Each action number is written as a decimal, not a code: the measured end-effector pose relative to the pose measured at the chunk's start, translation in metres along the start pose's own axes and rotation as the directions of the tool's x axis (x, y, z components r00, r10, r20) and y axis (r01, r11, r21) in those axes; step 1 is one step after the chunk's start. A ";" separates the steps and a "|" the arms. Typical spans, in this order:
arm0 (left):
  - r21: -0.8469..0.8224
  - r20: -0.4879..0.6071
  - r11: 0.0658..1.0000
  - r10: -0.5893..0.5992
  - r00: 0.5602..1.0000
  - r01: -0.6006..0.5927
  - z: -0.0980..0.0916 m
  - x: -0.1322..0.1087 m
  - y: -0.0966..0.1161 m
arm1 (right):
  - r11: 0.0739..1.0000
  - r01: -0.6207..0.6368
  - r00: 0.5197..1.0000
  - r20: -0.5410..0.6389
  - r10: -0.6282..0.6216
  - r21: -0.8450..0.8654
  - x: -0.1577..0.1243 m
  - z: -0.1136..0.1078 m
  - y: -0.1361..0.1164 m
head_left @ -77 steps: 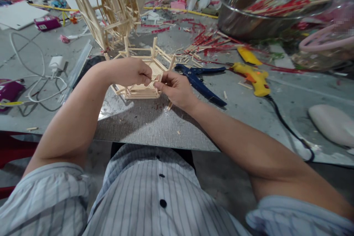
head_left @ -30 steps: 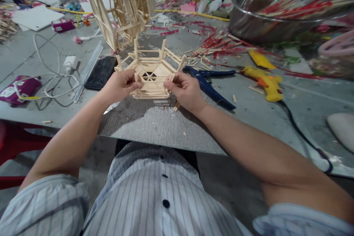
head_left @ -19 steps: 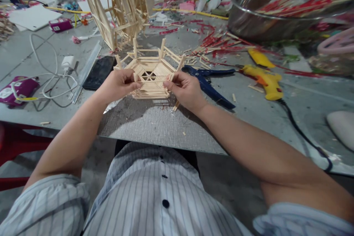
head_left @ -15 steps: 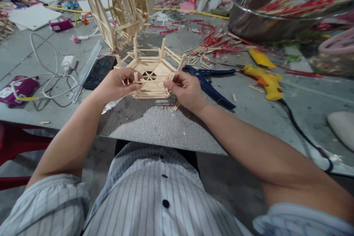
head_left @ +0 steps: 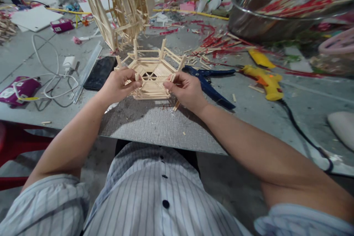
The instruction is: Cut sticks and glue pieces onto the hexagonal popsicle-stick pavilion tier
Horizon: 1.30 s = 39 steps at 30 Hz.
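Observation:
A low wooden stick frame [head_left: 153,92] with several upright posts rests on the grey table near its front edge. My left hand [head_left: 121,85] pinches the post at its near left corner. At the near right corner, my right hand [head_left: 186,87] has its thumb and fingers closed on another post. A pair of loose sticks [head_left: 176,106] lies just below my right hand. Behind the frame stands a taller stick structure [head_left: 113,31]. Blue-handled cutters [head_left: 214,90] lie right of my right hand.
Farther right lies a yellow glue gun [head_left: 267,81] with a black cord. A metal basin [head_left: 249,25] holds red and wooden sticks at the back right. On the left are a black phone [head_left: 100,73], a white charger [head_left: 69,63] and a purple object [head_left: 20,89].
A thin stick that spanned between my two hands no longer shows there. My left hand has shifted very slightly; my right hand has barely moved.

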<state>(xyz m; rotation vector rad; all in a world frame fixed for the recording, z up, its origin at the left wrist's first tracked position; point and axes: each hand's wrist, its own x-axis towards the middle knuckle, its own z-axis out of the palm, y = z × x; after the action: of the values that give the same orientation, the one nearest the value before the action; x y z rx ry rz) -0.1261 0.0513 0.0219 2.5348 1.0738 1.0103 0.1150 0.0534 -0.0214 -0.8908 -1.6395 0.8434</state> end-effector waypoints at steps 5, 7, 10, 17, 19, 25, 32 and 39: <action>-0.007 -0.020 1.000 -0.007 1.000 0.007 0.001 0.000 -0.001 | 1.000 -0.011 1.000 -0.002 0.011 -0.027 0.000 0.000 0.001; -0.052 -0.013 0.999 -0.012 1.000 0.011 0.001 0.001 -0.001 | 1.000 -0.010 1.000 0.001 0.010 -0.025 0.000 0.000 0.001; -0.112 0.005 0.993 -0.035 0.999 0.035 0.000 0.003 0.001 | 1.000 0.002 1.000 0.010 -0.002 0.000 0.001 0.000 0.002; -0.135 0.055 0.985 -0.099 0.994 0.105 -0.004 0.004 0.004 | 0.999 -0.026 0.999 0.019 0.026 0.019 0.001 -0.001 0.002; -0.107 0.044 0.991 -0.072 0.996 0.076 -0.004 0.004 0.002 | 0.999 -0.027 1.000 0.014 0.027 0.017 0.001 -0.001 0.002; -0.029 0.008 1.000 0.012 1.000 -0.012 -0.002 0.003 -0.001 | 0.998 -0.015 1.000 0.008 0.014 0.053 0.002 0.001 -0.001; 0.042 -0.028 0.995 0.095 0.995 -0.094 0.001 0.003 -0.002 | 1.000 0.009 1.000 -0.009 -0.009 0.023 0.001 0.003 -0.007; 0.089 -0.028 0.996 0.031 0.999 -0.029 0.003 0.003 -0.002 | 0.993 0.070 0.997 0.028 -0.067 -0.099 0.000 0.000 0.001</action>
<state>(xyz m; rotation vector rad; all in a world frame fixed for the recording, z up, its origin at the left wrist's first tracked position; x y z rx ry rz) -0.1236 0.0549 0.0206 2.6214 1.1161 1.0329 0.1153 0.0544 -0.0223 -0.8910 -1.7364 0.7329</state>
